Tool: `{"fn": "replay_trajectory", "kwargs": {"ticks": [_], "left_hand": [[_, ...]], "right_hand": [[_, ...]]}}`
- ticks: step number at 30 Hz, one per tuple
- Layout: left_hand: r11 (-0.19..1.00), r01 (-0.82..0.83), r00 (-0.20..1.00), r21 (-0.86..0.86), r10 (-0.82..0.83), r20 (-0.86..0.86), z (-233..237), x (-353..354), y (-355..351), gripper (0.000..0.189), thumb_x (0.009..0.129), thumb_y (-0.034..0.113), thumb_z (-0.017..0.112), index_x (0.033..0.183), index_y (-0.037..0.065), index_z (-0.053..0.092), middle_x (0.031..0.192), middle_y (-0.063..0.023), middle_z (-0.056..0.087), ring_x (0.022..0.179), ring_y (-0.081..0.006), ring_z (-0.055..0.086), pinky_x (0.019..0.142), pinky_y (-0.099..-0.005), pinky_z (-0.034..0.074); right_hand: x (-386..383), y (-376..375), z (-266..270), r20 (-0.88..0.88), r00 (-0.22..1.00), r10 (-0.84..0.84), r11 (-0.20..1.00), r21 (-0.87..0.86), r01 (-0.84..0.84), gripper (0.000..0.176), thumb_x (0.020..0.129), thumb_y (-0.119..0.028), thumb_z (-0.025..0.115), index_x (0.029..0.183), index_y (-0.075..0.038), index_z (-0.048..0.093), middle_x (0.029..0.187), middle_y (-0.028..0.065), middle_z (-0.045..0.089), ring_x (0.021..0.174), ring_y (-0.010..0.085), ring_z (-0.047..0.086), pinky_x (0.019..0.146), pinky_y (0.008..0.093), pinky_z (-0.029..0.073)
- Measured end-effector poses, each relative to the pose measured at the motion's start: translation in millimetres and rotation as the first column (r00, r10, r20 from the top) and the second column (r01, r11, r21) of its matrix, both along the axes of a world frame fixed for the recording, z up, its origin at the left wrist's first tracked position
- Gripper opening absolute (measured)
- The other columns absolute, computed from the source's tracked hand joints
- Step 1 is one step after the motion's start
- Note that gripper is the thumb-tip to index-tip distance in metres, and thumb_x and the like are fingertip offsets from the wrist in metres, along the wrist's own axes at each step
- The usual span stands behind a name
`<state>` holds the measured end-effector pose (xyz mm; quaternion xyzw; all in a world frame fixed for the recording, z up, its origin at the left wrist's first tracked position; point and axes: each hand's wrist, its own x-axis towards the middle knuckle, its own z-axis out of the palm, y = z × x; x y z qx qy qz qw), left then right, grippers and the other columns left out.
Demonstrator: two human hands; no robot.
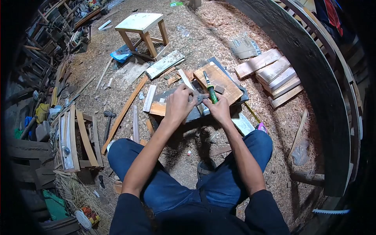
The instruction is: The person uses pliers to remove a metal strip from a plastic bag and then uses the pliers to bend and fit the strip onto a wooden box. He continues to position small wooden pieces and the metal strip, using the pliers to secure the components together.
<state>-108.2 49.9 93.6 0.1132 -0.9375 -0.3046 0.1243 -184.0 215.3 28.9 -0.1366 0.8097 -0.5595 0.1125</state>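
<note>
My left hand (179, 102) is closed, its fingertips pinching a small dark grey piece (200, 98); what kind of thing it is I cannot make out. My right hand (218, 110) reaches the same piece from the other side with bent fingers. A green-handled tool (212, 94) with a narrow tip, like a chisel, points away from me just above the right fingers; whether that hand also grips it is hidden. Under and beyond the hands are a low dark work block and a square wooden board (223, 80). A small dark block (219, 90) lies on the board.
A small white-topped stool (140, 21) stands ahead on the shavings-covered floor. Stacked planks (280, 78) lie to the right, near a flattened carton (244, 46). At left are a hammer (108, 121), a long wooden strip (124, 115) and a wooden frame (73, 137). A dark curved beam arches at right.
</note>
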Motion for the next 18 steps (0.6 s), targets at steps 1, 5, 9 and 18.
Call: {"fn": "replay_trajectory", "kwargs": {"ticks": [1, 5, 9, 18], "left_hand": [[1.000, 0.023, 1.000, 0.020, -0.022, -0.019, 1.0, -0.4, -0.1, 0.020, 0.084, 0.021, 0.072, 0.096, 0.005, 0.077, 0.101, -0.0155, 0.067, 0.084, -0.0362, 0.070, 0.074, -0.0461, 0.057], [0.996, 0.055, 0.998, 0.076, -0.052, -0.039, 5.5, -1.6, -0.5, 0.020, 0.084, 0.020, 0.071, 0.097, 0.005, 0.077, 0.099, -0.0156, 0.069, 0.084, -0.0341, 0.071, 0.075, -0.0434, 0.057], [0.989, 0.078, 0.997, 0.126, -0.074, -0.033, 8.0, -1.6, -1.7, 0.020, 0.084, 0.020, 0.073, 0.097, 0.006, 0.077, 0.098, -0.0146, 0.069, 0.082, -0.0314, 0.072, 0.073, -0.0422, 0.057], [0.972, 0.123, 0.992, 0.198, -0.120, -0.030, 7.5, -2.7, -7.6, 0.021, 0.084, 0.020, 0.075, 0.097, 0.004, 0.076, 0.091, -0.0149, 0.070, 0.077, -0.0283, 0.072, 0.071, -0.0400, 0.057]], "right_hand": [[2.2, 0.2, 9.4, 0.001, 1.000, 0.000, 1.000, 0.001, 0.000, 0.028, 0.080, -0.019, 0.080, 0.101, 0.000, 0.074, 0.070, 0.0123, 0.068, 0.066, 0.0187, 0.064, 0.068, 0.0367, 0.051], [6.0, 1.9, 20.5, -0.207, 0.978, 0.015, 1.000, 0.029, -0.009, 0.030, 0.078, -0.019, 0.081, 0.103, -0.003, 0.075, 0.098, 0.0187, 0.070, 0.091, 0.0282, 0.069, 0.083, 0.0385, 0.052], [10.2, 1.8, 32.5, -0.205, 0.971, 0.120, 0.992, -0.016, -0.126, 0.029, 0.080, -0.021, 0.081, 0.103, -0.004, 0.076, 0.116, 0.0205, 0.064, 0.108, 0.0333, 0.064, 0.093, 0.0402, 0.050], [7.1, -2.3, 26.5, -0.193, 0.979, 0.073, 0.997, -0.003, -0.075, 0.023, 0.083, -0.019, 0.081, 0.095, 0.000, 0.076, 0.105, 0.0177, 0.069, 0.095, 0.0318, 0.068, 0.085, 0.0399, 0.051]]}}
